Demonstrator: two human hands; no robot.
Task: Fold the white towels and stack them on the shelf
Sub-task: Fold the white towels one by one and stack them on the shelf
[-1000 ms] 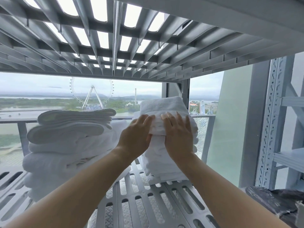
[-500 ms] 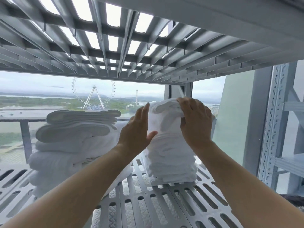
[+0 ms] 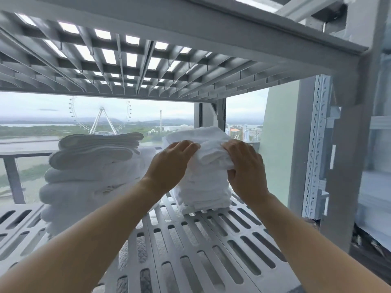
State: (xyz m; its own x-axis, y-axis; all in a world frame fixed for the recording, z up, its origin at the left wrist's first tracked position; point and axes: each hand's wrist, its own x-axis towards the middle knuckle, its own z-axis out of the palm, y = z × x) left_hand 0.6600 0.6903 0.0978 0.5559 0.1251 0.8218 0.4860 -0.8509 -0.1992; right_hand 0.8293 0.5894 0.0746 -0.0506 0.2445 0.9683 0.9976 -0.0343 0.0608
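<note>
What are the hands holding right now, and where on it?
The top towel of the right-hand stack: the left hand grips its left edge, the right hand pinches its right edge.

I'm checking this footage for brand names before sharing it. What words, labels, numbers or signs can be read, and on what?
None can be read.
The left towel stack, the right towel stack, the slotted shelf and the perforated upright show no print.
The Ferris wheel outside is too small and blurred to show any sign.
</note>
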